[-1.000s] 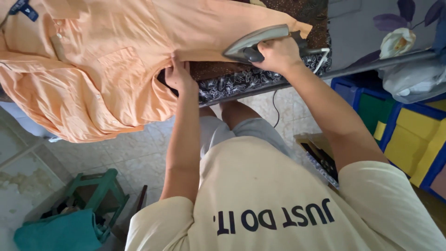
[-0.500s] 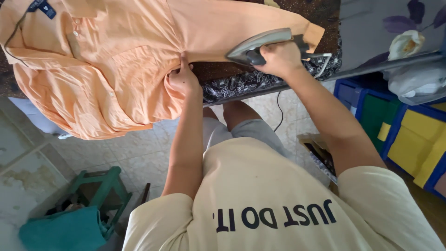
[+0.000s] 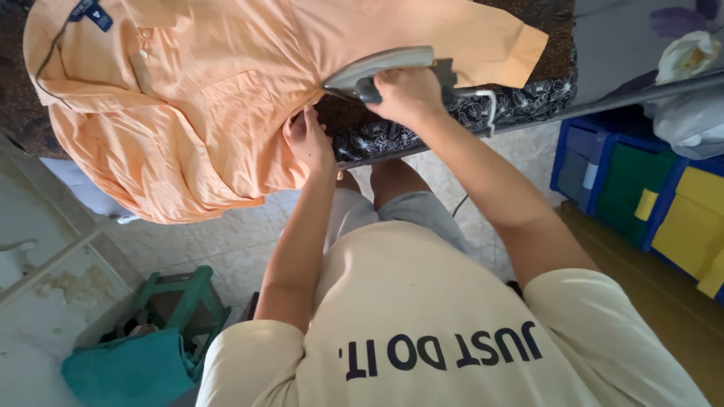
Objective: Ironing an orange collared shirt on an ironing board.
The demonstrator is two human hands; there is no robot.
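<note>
Bottom of frame: the person's cream short-sleeved T-shirt (image 3: 452,324) with dark block lettering across the chest, upside down to the camera; grey shorts above it.

Lower left: a green plastic stool (image 3: 185,298) on the pale tiled floor, with a teal cloth bundle (image 3: 128,373) heaped in front of it.

Right edge: blue plastic crates (image 3: 603,162) with green and yellow panels, stacked under a shelf.

Mid frame: the left hand (image 3: 308,139) lies on the hem side of the peach cotton button-up shirt (image 3: 188,98), fingers curled in and pinching the fabric flat, not spread. Just right of it, the right hand (image 3: 407,94) is wrapped tight around the handle of a grey steam iron (image 3: 377,71), soleplate down on the shirt near the side seam below the sleeve.

The shirt is spread over a dark floral-covered ironing board (image 3: 467,113) across the upper frame, its lower body hanging off the near edge at left, its sleeve reaching upper right.

Step, as judged: pressing the shirt body beside the sleeve. A following stroke would need the cloth held taut and fingers clear of the soleplate.

Labels: a small dark blue rectangular neck tag (image 3: 90,11) sits inside the collar, upper left. A white flower-like object (image 3: 682,53) sits upper right.
</note>
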